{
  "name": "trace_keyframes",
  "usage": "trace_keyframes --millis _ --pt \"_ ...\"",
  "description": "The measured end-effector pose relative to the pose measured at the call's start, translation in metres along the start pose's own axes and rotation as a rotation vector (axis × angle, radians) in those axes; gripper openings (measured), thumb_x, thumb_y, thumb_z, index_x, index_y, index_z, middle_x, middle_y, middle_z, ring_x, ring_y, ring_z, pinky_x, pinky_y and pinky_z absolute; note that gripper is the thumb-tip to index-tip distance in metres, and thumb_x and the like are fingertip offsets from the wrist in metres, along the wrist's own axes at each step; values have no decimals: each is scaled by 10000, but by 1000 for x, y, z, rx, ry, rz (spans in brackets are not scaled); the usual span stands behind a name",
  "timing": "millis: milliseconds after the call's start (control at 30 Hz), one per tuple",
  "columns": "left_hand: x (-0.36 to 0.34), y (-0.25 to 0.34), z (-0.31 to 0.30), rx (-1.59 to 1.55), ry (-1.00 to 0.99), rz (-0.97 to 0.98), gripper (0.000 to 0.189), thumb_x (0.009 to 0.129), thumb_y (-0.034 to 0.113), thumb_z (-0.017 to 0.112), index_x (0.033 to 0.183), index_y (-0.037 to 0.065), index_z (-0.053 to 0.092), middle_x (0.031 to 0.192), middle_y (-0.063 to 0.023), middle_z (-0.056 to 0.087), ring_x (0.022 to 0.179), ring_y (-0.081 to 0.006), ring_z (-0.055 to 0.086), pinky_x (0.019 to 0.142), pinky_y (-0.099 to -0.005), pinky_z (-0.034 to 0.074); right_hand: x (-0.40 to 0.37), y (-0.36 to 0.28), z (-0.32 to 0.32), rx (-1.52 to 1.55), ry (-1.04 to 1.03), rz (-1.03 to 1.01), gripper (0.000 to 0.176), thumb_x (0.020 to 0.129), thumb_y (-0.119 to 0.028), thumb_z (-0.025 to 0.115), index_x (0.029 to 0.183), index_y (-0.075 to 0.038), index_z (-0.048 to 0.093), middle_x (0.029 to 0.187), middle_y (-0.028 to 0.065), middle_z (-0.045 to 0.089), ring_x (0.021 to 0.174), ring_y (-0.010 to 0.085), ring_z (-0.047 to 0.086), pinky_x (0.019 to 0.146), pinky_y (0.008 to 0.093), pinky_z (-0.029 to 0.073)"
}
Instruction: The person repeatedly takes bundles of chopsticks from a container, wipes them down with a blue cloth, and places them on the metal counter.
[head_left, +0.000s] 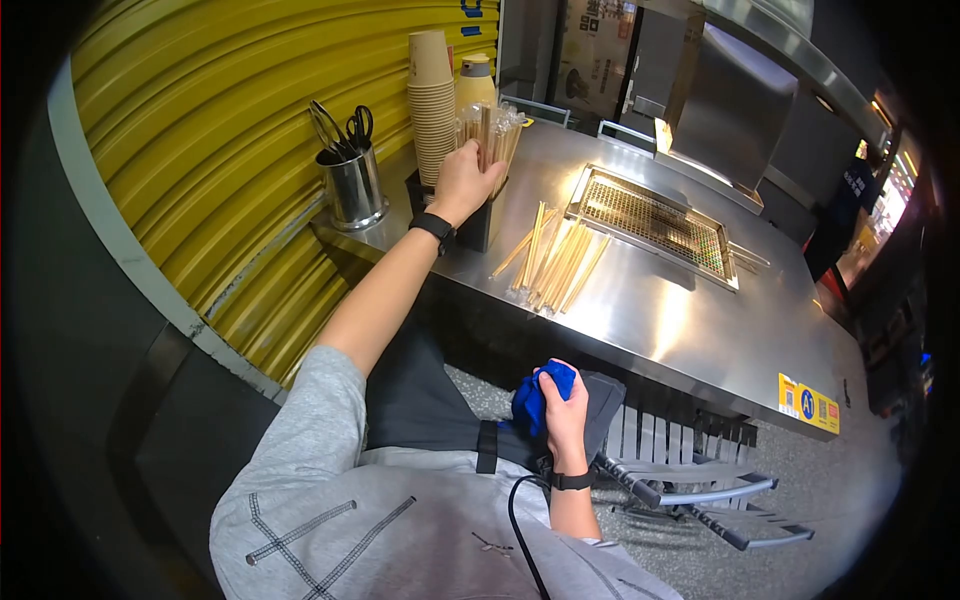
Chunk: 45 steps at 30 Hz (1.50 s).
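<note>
My left hand [465,185] reaches to the dark holder [480,225] at the table's left edge, its fingers closed on wrapped chopsticks [486,128] standing there. The fingertips are partly hidden. A bunched blue cloth [530,402] is gripped in my right hand [566,415], low in front of my lap, below the table edge. More wrapped chopsticks [560,265] lie loosely spread on the steel table [650,315], to the right of the holder. Beside my left hand rises a tall stack of paper cups [432,115], with a pale yellow bottle [476,85] behind.
A metal cup [352,188] with scissors and tongs stands at the left, near the yellow corrugated wall [230,110]. A grill grate [655,220] is set into the table. Stools [700,490] are below right. A person [845,205] stands in the right background.
</note>
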<state>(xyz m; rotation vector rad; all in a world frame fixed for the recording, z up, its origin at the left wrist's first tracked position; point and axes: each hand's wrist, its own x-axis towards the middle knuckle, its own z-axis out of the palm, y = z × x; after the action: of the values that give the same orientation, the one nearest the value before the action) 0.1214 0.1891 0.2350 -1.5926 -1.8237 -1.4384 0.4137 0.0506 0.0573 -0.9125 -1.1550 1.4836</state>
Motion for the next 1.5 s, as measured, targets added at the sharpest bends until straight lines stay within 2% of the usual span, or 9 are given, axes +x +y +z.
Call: trace_keyframes --millis 133,333,467,633,833,933,1100,1233,1500 --pt "8 2 -1 -18 -13 -19 287 786 247 729 830 -16 622 687 -151 629 614 -256 629 592 -357 488 -2 2 0 -6 -4 -1 270 877 -87 669 1130 -26 600 994 67 660 908 133 623 822 270 497" --pt "26 46 -48 -261 296 199 218 846 181 711 836 -15 615 695 -82 629 571 -125 591 543 -281 473 1 -3 1 163 -36 -16 343 963 -196 572 1235 3 509 1108 140 650 1015 182 620 884 296 493" --pt "7 83 -93 -868 185 95 154 865 107 710 888 5 597 730 -54 644 592 -92 610 538 -195 491 4 -10 1 176 -53 -144 479 994 -300 512 1347 7 413 1231 175 592 1086 194 584 918 302 478" --pt "-55 115 -131 -859 -128 -140 139 853 41 688 895 -13 567 747 -106 673 523 -118 612 459 -209 492 -3 -34 10 326 -142 -146 588 1014 -346 443 1462 -31 229 1330 190 512 1066 209 590 916 324 489" --pt "-124 105 -78 -999 -349 -428 141 835 50 713 904 -4 603 710 -49 641 540 -86 607 455 -188 476 -16 -35 26 605 -264 93 503 1020 -395 388 1364 -28 383 1178 210 595 1029 254 617 910 381 504" --pt "-129 90 -60 -972 -231 -453 146 845 52 704 924 -22 607 713 -54 640 525 -75 586 453 -185 467 -18 -22 26 521 -304 190 472 1016 -389 388 1299 -17 450 1112 225 619 937 241 648 832 347 535" --pt "-116 66 -55 -998 26 -432 234 853 74 710 997 -57 580 730 -52 645 540 -60 572 478 -185 467 -20 -27 20 453 -571 308 372 946 -240 595 1237 -28 499 1044 145 657 854 173 650 755 297 537" --pt "-117 55 -62 -987 32 -463 290 869 98 701 1047 -84 563 751 -60 648 562 -65 575 488 -186 471 -26 -27 29 265 -446 173 308 834 -35 701 1115 -34 574 919 26 633 797 91 609 720 248 512" --pt "-133 48 -66 -916 -328 -534 212 898 197 682 916 -9 633 735 -41 634 544 -49 546 469 -183 451 -17 -31 24 188 -167 83 259 847 -4 667 1090 -35 583 851 17 621 737 83 596 653 230 500"
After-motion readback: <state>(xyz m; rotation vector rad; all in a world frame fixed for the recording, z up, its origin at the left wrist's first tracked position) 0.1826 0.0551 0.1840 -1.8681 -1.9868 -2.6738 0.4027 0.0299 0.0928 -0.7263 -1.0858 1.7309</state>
